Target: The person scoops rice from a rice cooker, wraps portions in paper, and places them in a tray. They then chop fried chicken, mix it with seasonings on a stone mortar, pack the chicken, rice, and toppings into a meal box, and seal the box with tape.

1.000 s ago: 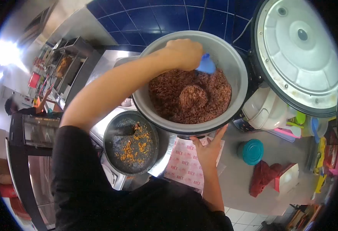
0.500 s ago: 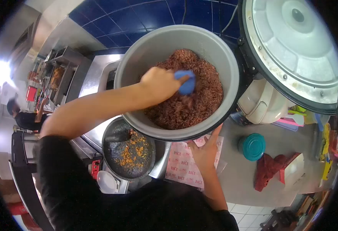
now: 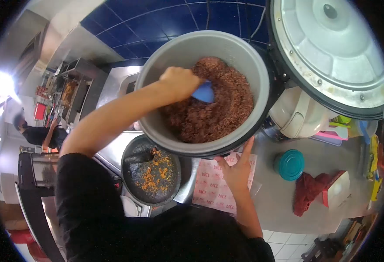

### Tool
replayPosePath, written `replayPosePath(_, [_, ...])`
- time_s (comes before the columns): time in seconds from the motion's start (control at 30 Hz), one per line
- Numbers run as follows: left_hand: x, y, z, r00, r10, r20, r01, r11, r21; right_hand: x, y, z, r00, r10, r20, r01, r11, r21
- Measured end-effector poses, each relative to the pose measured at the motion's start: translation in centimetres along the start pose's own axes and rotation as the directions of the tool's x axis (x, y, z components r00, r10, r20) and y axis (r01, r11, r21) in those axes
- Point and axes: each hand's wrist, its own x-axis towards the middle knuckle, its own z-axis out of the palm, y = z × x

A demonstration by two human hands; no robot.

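Note:
My left hand is closed around the handle of a blue scoop, inside a large grey pot. Reddish-brown rice fills the lower part of the pot, and the scoop's blade rests over it, left of a rounded mound. Against the pot's front outer edge, my right hand has its thumb and fingers spread and touching the side. Under that hand lies printed pink paper. A dark stone mortar with orange crumbs and a pestle stands in front of the pot, to the left.
The cooker's raised lid is at the upper right. A teal-lidded container, a dark red cloth and a white-and-red box are on the steel counter. Another person stands far left near kitchen equipment.
My left hand and the scoop have moved from the pot's upper middle down and left through the rice. The mound now shows farther back. My right hand stays at the pot's front edge.

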Motion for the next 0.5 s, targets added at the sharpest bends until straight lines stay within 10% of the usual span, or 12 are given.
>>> replayPosePath(0.27, [-7.0,0.9,-4.6,0.964,0.253,0.079,-0.246,0.965,-0.086,-0.2,0.6,-0.3,0.998,0.057,-0.03,-0.055,0.997,0.059])
replayPosePath(0.5, [0.4,-2.2,-1.5,0.978,-0.205,-0.039,0.205,0.978,0.021,-0.1,1.2,-1.7,0.982,0.058,0.182,-0.094,0.976,0.197])
